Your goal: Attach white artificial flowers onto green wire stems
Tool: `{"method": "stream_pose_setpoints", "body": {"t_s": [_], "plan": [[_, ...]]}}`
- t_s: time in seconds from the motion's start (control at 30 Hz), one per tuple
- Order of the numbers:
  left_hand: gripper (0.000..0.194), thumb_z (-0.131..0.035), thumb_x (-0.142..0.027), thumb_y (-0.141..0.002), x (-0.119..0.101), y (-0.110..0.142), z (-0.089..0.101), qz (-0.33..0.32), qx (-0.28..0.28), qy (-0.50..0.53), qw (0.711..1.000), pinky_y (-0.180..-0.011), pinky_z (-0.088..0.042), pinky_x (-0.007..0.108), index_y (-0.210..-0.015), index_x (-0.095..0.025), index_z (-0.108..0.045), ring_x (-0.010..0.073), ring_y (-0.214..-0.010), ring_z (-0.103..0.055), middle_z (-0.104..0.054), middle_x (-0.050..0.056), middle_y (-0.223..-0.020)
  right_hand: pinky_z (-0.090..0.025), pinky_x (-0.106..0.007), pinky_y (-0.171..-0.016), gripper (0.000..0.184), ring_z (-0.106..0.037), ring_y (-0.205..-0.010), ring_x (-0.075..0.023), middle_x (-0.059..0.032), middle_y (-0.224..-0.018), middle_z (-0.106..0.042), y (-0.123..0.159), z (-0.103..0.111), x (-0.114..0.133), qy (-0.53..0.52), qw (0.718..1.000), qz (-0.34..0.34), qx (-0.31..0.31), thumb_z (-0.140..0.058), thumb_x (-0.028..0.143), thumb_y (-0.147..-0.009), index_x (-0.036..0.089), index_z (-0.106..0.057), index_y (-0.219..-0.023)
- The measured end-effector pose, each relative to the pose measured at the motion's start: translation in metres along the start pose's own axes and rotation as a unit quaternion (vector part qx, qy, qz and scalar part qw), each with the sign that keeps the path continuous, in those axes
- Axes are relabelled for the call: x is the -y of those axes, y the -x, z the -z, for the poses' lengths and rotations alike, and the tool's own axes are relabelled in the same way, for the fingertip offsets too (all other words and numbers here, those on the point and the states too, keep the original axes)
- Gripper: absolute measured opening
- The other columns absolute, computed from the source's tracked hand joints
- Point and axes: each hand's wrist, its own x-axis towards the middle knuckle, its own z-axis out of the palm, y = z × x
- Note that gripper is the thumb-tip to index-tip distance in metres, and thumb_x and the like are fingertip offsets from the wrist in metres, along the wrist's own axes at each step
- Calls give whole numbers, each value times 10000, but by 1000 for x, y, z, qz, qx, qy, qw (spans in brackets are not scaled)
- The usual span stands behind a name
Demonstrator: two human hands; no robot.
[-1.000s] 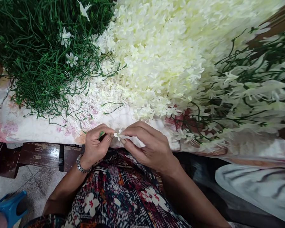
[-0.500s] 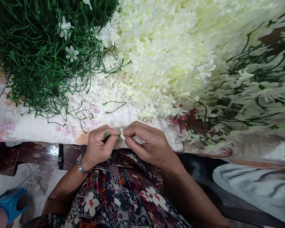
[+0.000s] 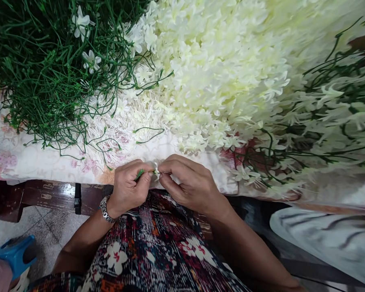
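Close above the cloth's front edge, my left hand pinches a green artificial stem between thumb and forefinger. A small white artificial flower shows in the narrow gap between my two hands, at the stem's tip. My right hand is closed in a pinch at the flower's other side; its fingertips cover much of what they grip. Behind my left hand lie thin white stamens and a big heap of green stems. A mound of loose cream-white petals rises beyond my right hand.
Finished-looking white flowers on green stems are piled at the right. A floral cloth covers the work surface. Below its edge are a dark wooden bench, a blue plastic object on the left and grey-white fabric on the right.
The view has shifted slightly. Both hands stay together at the flower, with almost no change in their pinch.
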Motion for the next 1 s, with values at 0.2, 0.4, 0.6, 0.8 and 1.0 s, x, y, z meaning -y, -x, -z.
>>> {"method": "stream_pose_setpoints", "body": {"t_s": [0.2, 0.4, 0.6, 0.8, 1.0], "plan": [[105, -476, -76, -720, 0, -1, 0, -1, 13, -17, 1000, -508, -364, 212, -678, -145, -544, 79, -530, -439, -470, -22, -567, -436, -241, -587, 117, -492, -664, -110, -18, -676, -523, 2, 0, 0, -2, 1000, 2, 9, -436, 70, -757, 170, -485, -794], [208, -490, -114, -738, -5, 4, 7, 41, 22, 41, 998, -589, -431, 236, -927, -152, -566, 113, -672, -522, -549, 37, -768, -441, -247, -595, 127, -509, -673, -117, -33, -697, -546, 13, -1, -1, 31, 998, -15, -47, -475, 67, -734, 162, -511, -811], [167, -476, -107, -770, -11, 13, 14, 60, -79, 28, 995, -717, -446, 269, -843, -164, -616, 139, -795, -545, -591, 44, -806, -452, -295, -624, 160, -512, -697, -149, -54, -723, -574, 20, -3, 8, 105, 992, 43, -51, -493, 72, -724, 154, -536, -854], [159, -446, -210, -819, -5, 15, 20, 159, -149, 123, 968, -440, -398, 171, -872, -182, -593, 68, -500, -467, -509, -18, -617, -468, -292, -645, 211, -524, -742, -147, -70, -830, -589, 16, 12, 15, 55, 992, 69, 90, -516, 202, -760, 139, -549, -959], [117, -513, -206, -782, -4, -3, 28, 94, -118, 3, 989, -475, -388, 178, -836, -169, -611, 85, -565, -517, -579, 2, -658, -438, -316, -678, 128, -507, -732, -174, -70, -756, -580, 12, 31, -17, 278, 956, -47, -76, -505, 138, -750, 152, -570, -859]]}}
